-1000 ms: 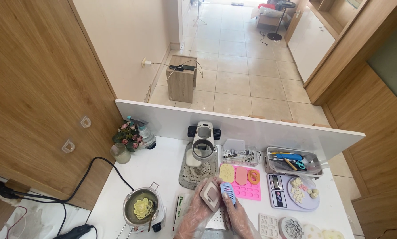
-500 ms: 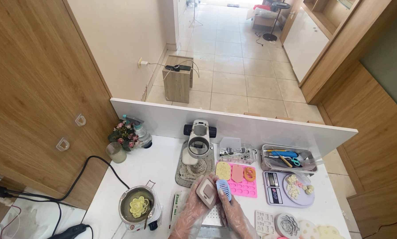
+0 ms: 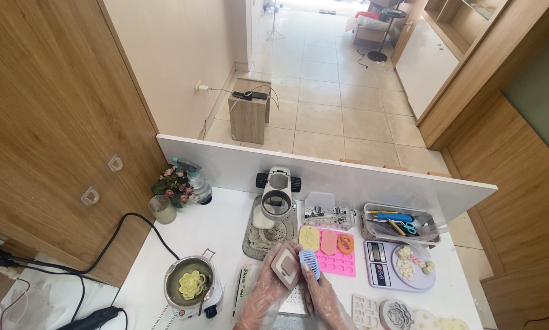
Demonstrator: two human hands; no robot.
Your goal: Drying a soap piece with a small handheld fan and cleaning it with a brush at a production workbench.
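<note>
Both gloved hands meet low over the white table [image 3: 225,226]. The left hand [image 3: 263,293] curls its fingers around a beige mould [image 3: 285,267], holding it tilted. The right hand [image 3: 323,298] grips a blue brush [image 3: 309,264] that touches the mould's edge. A pink tray [image 3: 335,260] lies just behind, a melting pot [image 3: 189,286] to the left.
</note>
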